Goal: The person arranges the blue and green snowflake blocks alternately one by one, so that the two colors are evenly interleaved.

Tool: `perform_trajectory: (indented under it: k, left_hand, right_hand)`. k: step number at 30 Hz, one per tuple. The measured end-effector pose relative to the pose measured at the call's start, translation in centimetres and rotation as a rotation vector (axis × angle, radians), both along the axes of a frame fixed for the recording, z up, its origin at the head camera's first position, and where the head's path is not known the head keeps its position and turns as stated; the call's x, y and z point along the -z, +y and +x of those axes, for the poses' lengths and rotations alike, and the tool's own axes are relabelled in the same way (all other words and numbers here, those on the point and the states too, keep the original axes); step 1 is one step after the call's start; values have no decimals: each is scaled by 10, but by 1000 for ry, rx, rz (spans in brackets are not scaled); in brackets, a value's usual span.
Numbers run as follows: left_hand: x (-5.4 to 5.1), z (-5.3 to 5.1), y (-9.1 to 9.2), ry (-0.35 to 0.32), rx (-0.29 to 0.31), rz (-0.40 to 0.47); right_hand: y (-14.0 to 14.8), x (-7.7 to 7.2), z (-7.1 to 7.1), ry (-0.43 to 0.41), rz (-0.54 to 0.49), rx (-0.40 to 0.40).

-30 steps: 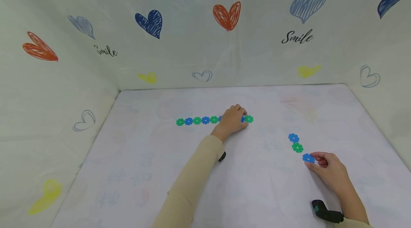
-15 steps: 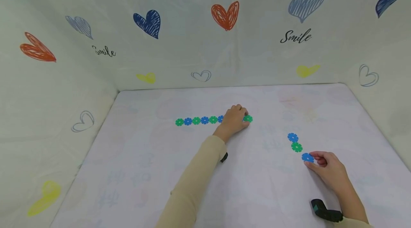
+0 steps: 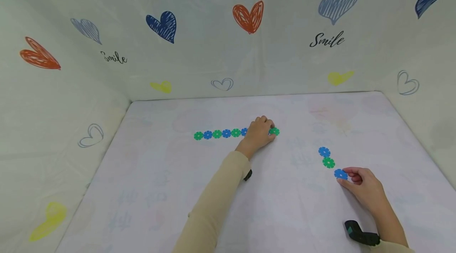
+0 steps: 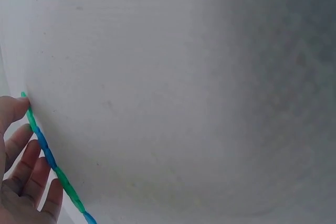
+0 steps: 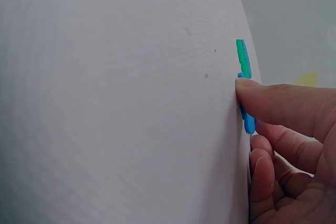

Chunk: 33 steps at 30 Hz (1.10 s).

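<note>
In the head view a straight row of green and blue notched plastic discs, shaped like flowers, lies on the table. My left hand [image 3: 258,133] covers part of this row, its thumb and a finger pinching the green disc [image 3: 274,131] at the right end. From the left wrist, the thumb and fingers [image 4: 9,114] sit along the row's edge. My right hand [image 3: 365,189] pinches a blue disc [image 3: 341,174] between thumb and finger, low over the table. Beyond it lie a loose green disc [image 3: 328,162] and another blue disc [image 3: 324,152], close together.
The white table [image 3: 285,213] has faint printed marks. A pale cloth backdrop [image 3: 199,59] with hearts and lettering rises behind and at both sides. A black wrist device [image 3: 361,235] is by the right wrist.
The head view has shifted slightly. Both hands keep nearly the same place and hold; the discs show no clear movement on the table.
</note>
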<state>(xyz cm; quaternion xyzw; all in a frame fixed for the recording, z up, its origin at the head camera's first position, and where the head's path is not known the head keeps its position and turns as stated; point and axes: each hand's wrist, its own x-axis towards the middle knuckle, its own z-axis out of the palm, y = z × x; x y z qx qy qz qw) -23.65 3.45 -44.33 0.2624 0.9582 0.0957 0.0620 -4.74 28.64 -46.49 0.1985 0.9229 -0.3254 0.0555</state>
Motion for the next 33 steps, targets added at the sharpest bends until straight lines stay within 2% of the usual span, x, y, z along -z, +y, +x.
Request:
perform_trajectory:
  k: [24, 33]
  left_hand:
    - [1, -2, 1, 11, 7, 4]
    - [1, -2, 1, 11, 9, 1]
  right_hand:
    - [-2, -1, -2, -27, 4, 25]
    - [-8, -10, -1, 6, 36, -45]
